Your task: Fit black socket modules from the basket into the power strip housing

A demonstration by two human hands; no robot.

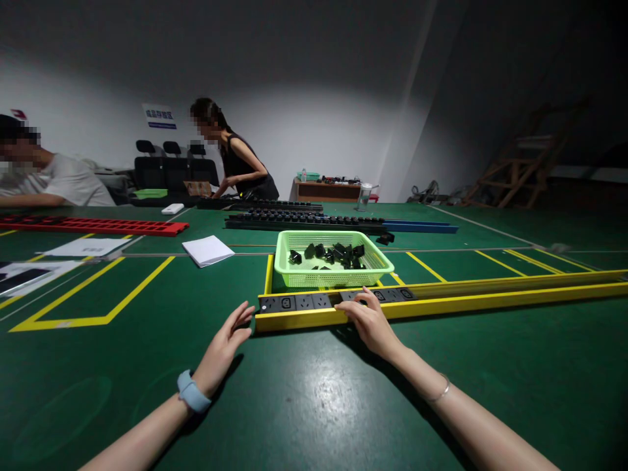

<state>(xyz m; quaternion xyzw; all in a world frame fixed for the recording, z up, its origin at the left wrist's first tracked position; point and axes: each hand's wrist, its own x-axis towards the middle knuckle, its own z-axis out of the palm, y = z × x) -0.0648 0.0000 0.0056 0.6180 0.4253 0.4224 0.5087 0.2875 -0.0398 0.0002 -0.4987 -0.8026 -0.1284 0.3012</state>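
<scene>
Yellow channel (461, 303), black sockets (305, 301) along its left part, on the tabletop (314, 405), well short of the far edge. Left hand (223, 350): fingers apart, beside the channel's end. Right hand (373, 324): fingers at the sockets; grip cannot be told.

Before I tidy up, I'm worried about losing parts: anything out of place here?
Yes: a black piece lies on the green table outside the basket, near its far right corner; odd, because similar-looking pieces sit inside. The yellow rail shows no obvious damage.
</scene>
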